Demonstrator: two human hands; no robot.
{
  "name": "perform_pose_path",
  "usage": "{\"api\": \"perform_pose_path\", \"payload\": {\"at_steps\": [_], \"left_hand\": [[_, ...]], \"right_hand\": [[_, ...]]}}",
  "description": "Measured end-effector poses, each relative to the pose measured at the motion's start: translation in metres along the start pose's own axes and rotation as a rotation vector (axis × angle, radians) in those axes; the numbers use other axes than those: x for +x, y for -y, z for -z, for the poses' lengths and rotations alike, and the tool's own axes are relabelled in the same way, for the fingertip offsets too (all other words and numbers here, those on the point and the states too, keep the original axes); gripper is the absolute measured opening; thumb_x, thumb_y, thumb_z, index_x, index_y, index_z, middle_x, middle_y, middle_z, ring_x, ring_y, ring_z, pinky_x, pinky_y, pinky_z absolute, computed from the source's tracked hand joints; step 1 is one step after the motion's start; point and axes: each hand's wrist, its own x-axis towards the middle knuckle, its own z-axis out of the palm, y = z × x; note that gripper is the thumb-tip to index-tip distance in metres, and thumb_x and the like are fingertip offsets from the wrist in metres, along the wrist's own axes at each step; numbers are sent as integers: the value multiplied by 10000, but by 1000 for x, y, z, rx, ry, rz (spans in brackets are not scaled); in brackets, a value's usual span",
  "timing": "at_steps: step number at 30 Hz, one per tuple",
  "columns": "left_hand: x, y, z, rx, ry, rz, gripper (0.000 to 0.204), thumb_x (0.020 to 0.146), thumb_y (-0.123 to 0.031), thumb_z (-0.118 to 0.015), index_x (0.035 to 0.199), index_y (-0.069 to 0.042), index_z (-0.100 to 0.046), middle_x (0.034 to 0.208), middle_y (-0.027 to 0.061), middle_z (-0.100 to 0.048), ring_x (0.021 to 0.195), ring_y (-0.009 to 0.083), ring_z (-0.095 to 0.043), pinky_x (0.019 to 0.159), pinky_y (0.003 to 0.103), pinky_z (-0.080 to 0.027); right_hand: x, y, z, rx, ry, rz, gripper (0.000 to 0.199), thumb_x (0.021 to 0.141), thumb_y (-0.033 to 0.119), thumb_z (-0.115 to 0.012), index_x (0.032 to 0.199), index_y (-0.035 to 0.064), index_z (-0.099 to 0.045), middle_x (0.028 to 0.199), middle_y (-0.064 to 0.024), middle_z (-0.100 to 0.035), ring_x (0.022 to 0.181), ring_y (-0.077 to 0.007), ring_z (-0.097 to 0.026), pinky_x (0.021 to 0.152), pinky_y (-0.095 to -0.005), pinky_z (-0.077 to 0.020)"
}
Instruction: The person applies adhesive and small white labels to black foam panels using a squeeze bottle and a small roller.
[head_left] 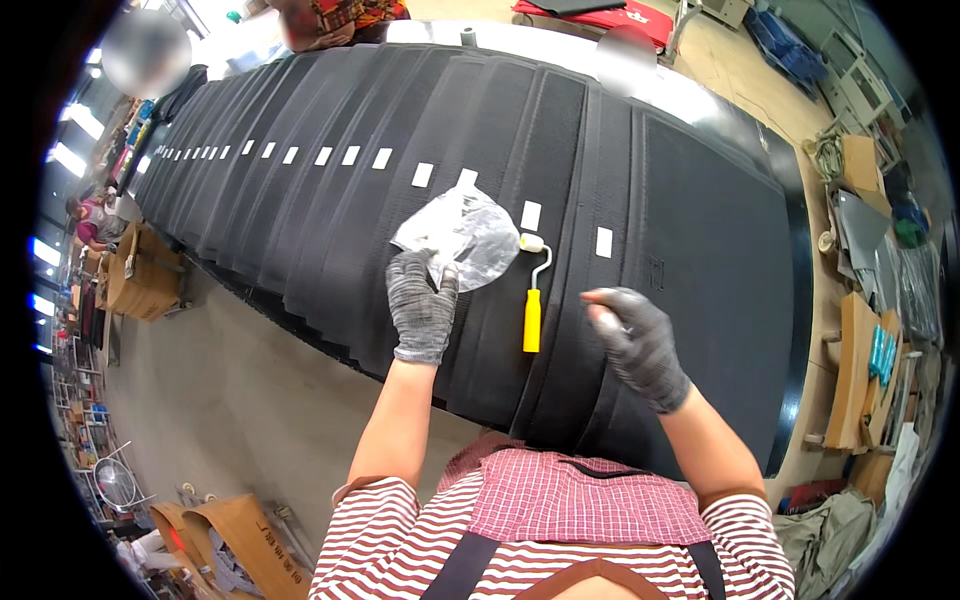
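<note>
My left hand (pixel 421 315), in a grey knit glove, pinches the lower edge of a crumpled clear plastic bag (pixel 478 240) that lies over the black panels. White material shows inside the bag, too creased to name. My right hand (pixel 642 345), gloved with bare fingertips, hovers above the panels. Its fingers are curled with thumb and forefinger close together; whether something small is between them I cannot make out. Between the hands lies a small roller with a yellow handle (pixel 533 322), its white head (pixel 533 242) touching or close to the bag.
Overlapping black panels (pixel 715 250) cover the long table, with a row of white rectangles (pixel 604 242) across them. A person in patterned clothing (pixel 350 15) is at the far side. Cardboard boxes (pixel 145 275) stand left; boards (pixel 850 370) lean right.
</note>
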Motion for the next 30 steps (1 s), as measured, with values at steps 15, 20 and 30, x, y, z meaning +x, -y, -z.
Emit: {"api": "perform_pose_path", "payload": {"at_steps": [15, 20, 30], "left_hand": [[-5, 6, -17, -286, -112, 43, 123, 868, -147, -644, 929, -41, -643, 906, 161, -636, 879, 353, -604, 806, 448, -498], [1, 4, -20, -313, -112, -8, 165, 853, -131, -646, 994, -47, -657, 957, 169, -643, 928, 359, -609, 851, 446, -497], [4, 1, -17, -176, -105, -118, 244, 881, -141, -592, 1102, -52, -648, 999, 147, -647, 963, 320, -617, 890, 407, -495]], "right_hand": [[176, -66, -182, -899, 279, 162, 395, 894, 374, -500, 1057, 76, -702, 1128, -132, -685, 1099, -298, -617, 949, -374, -478], [180, -82, -172, -750, 264, 120, 523, 916, 471, -500, 1180, 46, -652, 1231, -141, -643, 1189, -312, -559, 1025, -382, -422], [163, -64, -156, -818, 279, 503, 387, 916, 398, -552, 1117, 100, -693, 1113, -166, -678, 1108, -366, -587, 990, -410, -447]]}}
